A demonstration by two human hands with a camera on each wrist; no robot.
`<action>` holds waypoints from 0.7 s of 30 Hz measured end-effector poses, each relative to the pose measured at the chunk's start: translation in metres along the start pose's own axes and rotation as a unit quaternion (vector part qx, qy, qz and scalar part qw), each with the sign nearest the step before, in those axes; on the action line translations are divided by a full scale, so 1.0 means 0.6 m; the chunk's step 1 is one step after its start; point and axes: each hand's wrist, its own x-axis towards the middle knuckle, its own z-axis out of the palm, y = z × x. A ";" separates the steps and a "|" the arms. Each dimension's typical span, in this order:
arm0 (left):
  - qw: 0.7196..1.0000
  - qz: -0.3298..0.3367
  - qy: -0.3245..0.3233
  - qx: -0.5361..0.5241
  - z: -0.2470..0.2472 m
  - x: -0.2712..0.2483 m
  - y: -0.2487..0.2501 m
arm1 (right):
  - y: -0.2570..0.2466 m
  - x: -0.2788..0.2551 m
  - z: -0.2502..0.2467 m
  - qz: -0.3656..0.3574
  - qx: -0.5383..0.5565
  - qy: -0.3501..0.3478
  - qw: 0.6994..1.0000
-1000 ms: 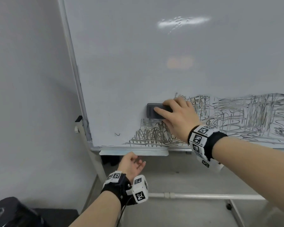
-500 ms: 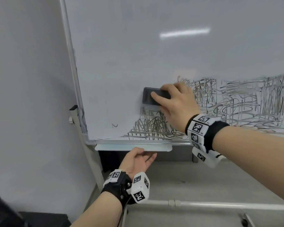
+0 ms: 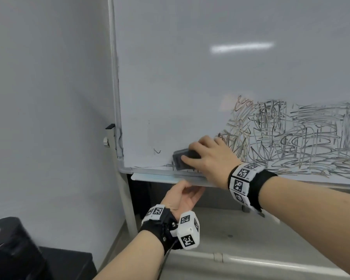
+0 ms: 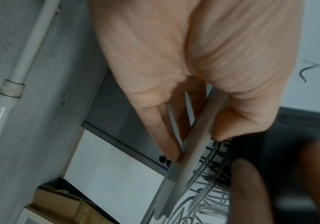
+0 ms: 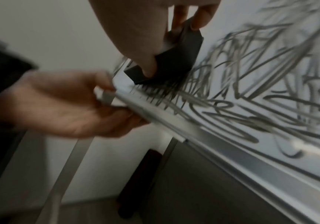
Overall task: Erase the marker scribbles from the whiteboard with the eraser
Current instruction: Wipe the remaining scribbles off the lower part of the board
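A whiteboard [image 3: 190, 77] stands upright, its lower right part covered in black marker scribbles [image 3: 291, 142]. My right hand [image 3: 208, 156] grips a dark grey eraser [image 3: 182, 158] and presses it flat on the board just above the bottom frame, at the left end of the scribbles. In the right wrist view the eraser [image 5: 170, 60] sits over short strokes beside the frame. My left hand [image 3: 182, 196] grips the edge of the marker tray [image 3: 150, 176] below the board, thumb [image 4: 230, 121] on top and fingers [image 4: 167, 136] underneath. A small stray mark [image 3: 157, 151] lies left of the eraser.
The board's metal stand leg [image 3: 127, 199] runs down at the left, with a white crossbar [image 3: 251, 259] near the floor. A black object [image 3: 10, 249] sits at the lower left by the wall. A cardboard box [image 4: 59, 203] lies on the floor behind the board.
My right hand has swept the eraser down to the bottom edge, wiping away the scribbles at the lower left. My left hand has risen and taken hold of the tray's edge.
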 end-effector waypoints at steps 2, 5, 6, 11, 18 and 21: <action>1.000 -0.001 -0.005 0.004 0.000 -0.009 0.000 | -0.009 -0.005 -0.009 -0.032 -0.008 -0.044 0.998; 1.000 -0.011 0.015 0.016 -0.003 -0.016 0.003 | 0.011 0.027 -0.041 0.062 -0.026 -0.003 0.998; 0.999 -0.015 0.025 0.022 -0.002 -0.018 0.003 | 0.018 0.037 -0.051 0.104 -0.029 0.021 0.994; 0.999 0.000 0.046 0.029 0.002 -0.027 0.001 | -0.013 0.021 -0.047 -0.082 -0.065 -0.098 0.990; 0.996 0.002 0.036 0.079 -0.004 -0.024 0.007 | -0.018 0.099 -0.073 -0.054 -0.072 -0.096 0.991; 0.997 0.008 0.027 0.078 -0.007 -0.031 0.007 | -0.054 0.145 -0.058 -0.101 -0.067 -0.085 0.989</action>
